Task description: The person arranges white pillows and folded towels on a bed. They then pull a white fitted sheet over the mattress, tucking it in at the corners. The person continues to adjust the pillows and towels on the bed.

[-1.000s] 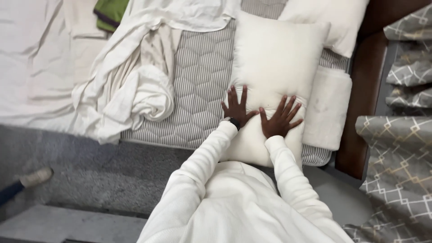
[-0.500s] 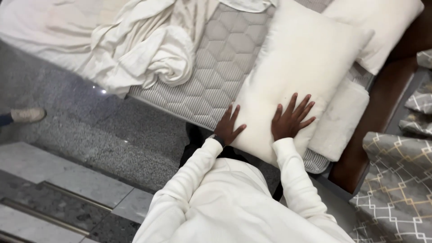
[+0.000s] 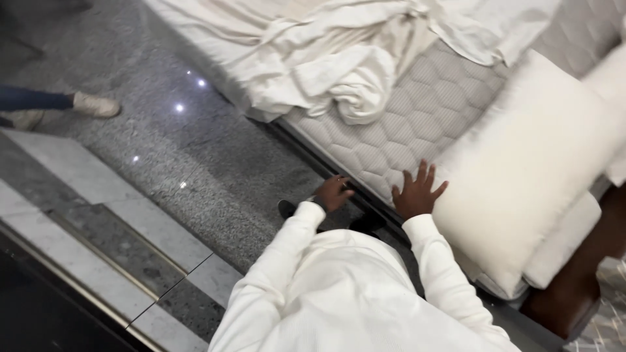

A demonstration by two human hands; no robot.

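**At the mattress edge: right hand beside the pillow, left hand off it**

Beside the bed, the person leans over the bare quilted grey-white mattress with a hexagon stitch pattern (image 3: pixel 417 124).

- Right hand (image 3: pixel 415 194): fingers spread wide, palm down, gripping nothing. It rests at the mattress edge, touching or just short of the near end of the large plump white rectangular pillow (image 3: pixel 528 169); contact cannot be told for certain.
- Left hand (image 3: pixel 334 193): fingers curled loosely at the mattress rim, nothing visibly held. It sits apart from the pillow, so the right hand is clearly the nearer.
- Pillow lies on the mattress, to the right of and away from the right fingers. Its long axis runs diagonally, from the near edge by the hand up toward the far right corner of the view.
- Second smaller white pillow (image 3: pixel 564 244) lies along its lower right side, touching.
- Crumpled white bed sheet (image 3: pixel 339 65) is heaped further along the mattress, well apart from both hands.
- Polished grey granite floor (image 3: pixel 195 163) below; another person's light shoe (image 3: pixel 94 104) at the left edge.
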